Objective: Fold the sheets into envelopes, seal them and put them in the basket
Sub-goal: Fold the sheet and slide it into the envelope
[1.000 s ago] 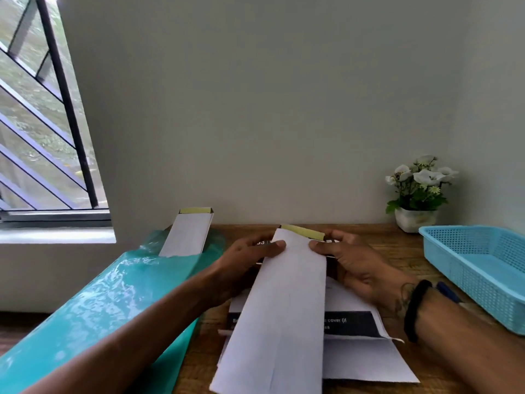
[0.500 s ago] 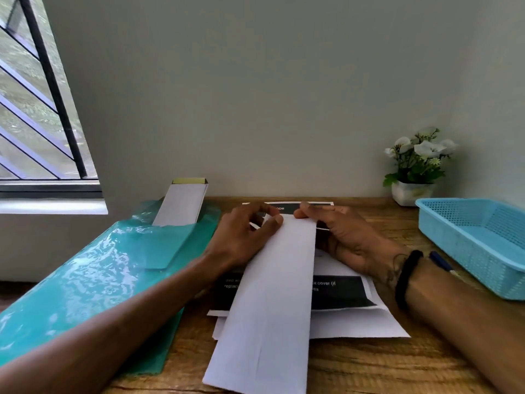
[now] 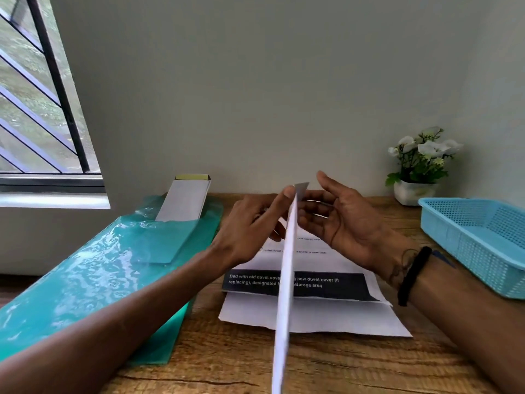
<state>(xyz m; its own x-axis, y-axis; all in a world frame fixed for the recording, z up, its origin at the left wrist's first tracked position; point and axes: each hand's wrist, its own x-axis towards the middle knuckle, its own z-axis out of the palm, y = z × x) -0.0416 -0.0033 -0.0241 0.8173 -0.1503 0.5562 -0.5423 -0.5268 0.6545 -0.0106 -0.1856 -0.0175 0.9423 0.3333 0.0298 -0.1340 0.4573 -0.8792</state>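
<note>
The envelope (image 3: 285, 282) stands on edge at the centre of the frame, running from lower middle up between our hands. Our left hand (image 3: 250, 228) pinches its top end with thumb and forefinger; our right hand (image 3: 346, 223) is released, fingers spread just beside it. Under it, printed sheets (image 3: 326, 317) lie on the desk (image 3: 341, 365). The blue basket (image 3: 480, 240) sits at the right edge, a green folder (image 3: 93, 280) at lower left.
</note>
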